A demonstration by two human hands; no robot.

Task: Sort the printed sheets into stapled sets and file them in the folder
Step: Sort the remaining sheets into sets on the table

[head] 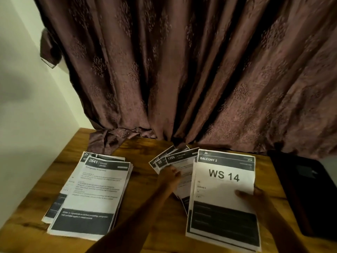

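A person is sorting printed sheets on a wooden table (pixel 160 220) set against a brown patterned curtain (pixel 182 70). The right hand (pixel 255 197) is gripping the top sheet (pixel 224 189) of a pile at the right (headed "BALCONY 2" and marked "WS 14" in large type), with the thumb lying across the white face of the page and the remaining fingers hidden behind its right edge. The left hand (pixel 168 178) is reaching forward to a fan of sheets (pixel 173 158) spread just beside and partly under that pile; its fingers are curling onto the fanned pages, though the blur is making it hard to tell whether they are pinching one sheet or merely pressing on it. A separate, thicker stack of sheets (pixel 91 194) is lying well apart at the left of the table, its top page numbered "2641". A dark folder (pixel 310 194) is resting closed at the table's right edge, just beside the right-hand pile.
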